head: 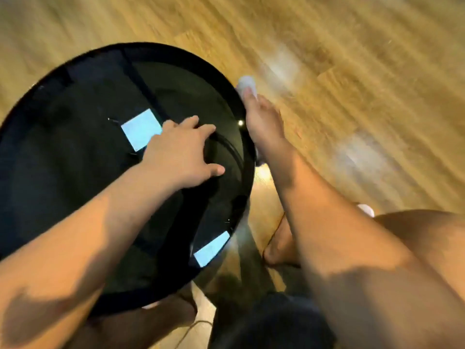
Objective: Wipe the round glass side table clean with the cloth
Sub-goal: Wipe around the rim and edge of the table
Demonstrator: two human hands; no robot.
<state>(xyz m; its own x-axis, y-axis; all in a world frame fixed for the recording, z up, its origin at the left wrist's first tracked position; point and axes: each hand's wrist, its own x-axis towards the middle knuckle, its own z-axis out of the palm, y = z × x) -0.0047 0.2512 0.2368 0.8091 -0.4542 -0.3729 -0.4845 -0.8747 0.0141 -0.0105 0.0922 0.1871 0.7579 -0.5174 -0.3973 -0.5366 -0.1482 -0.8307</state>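
Note:
The round glass side table [75, 187] has a dark top and a black rim and fills the left half of the head view. My left hand [181, 149] lies flat on the glass near its right side, fingers spread, holding nothing. My right hand [264, 122] is pressed against the table's right rim, closed on a white cloth [246, 83] that sticks out past my fingertips. The whole view is blurred by motion.
Wooden floor [352, 71] surrounds the table. My bare foot [280, 244] stands just right of the table base, and my knee [427, 235] is at the right edge. A small white object [366, 210] lies on the floor by the knee. Pale rectangles [141, 129] reflect in the glass.

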